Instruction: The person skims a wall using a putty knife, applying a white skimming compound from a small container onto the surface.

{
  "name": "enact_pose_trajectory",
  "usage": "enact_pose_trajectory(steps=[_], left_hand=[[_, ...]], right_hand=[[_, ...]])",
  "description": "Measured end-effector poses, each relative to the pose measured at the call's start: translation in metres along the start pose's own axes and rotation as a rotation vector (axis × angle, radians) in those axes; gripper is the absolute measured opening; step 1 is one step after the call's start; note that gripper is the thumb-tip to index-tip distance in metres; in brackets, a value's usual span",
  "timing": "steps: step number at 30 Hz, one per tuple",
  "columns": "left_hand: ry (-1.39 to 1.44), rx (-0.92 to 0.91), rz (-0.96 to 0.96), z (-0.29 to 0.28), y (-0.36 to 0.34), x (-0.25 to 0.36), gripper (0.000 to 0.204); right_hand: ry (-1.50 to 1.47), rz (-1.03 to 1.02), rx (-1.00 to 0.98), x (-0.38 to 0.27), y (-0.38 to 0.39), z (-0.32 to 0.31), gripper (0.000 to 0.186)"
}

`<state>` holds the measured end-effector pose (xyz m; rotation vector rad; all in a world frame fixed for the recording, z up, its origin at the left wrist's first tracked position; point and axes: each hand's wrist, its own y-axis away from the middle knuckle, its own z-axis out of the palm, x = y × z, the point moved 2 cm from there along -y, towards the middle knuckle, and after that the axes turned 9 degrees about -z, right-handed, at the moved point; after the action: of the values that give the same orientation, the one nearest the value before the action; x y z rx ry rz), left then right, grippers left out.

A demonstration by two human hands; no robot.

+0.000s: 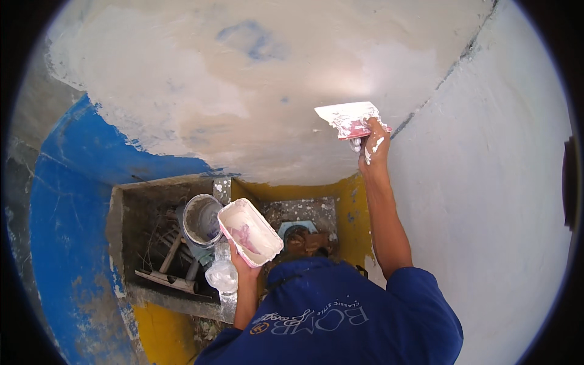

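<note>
My right hand (375, 146) is closed round a putty knife (351, 117) with a wide blade and a pinkish-red handle part, raised in front of the wall. White putty coats the blade and smears my fingers and the back of the hand. Lower down, my left hand (244, 267) grips a pink-rimmed rectangular plastic tub (250, 232) from beneath, tilted so its inside shows. White putty lines the tub, with a pinkish bare patch at its bottom. Whether the blade touches the wall I cannot tell.
The wall ahead (255, 97) bears patchy off-white putty over blue paint (79, 176). A pale grey wall (474, 170) stands at right. Beside the tub are a round bucket (202, 220) and a clear plastic bag (222, 275). Wooden pieces (171, 254) lie in a concrete recess.
</note>
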<state>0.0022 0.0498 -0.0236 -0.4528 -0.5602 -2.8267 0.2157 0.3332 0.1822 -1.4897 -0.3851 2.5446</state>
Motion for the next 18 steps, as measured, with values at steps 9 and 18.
enact_pose_trajectory(steps=[9, 18], left_hand=[[0.030, -0.004, 0.004, -0.006, 0.006, 0.003, 0.060], [0.036, 0.011, -0.005, -0.003, 0.011, 0.007, 0.062]], right_hand=[[0.175, 0.186, 0.395, 0.147, 0.028, -0.061, 0.029], [0.102, 0.035, 0.455, 0.106, 0.004, -0.022, 0.038]])
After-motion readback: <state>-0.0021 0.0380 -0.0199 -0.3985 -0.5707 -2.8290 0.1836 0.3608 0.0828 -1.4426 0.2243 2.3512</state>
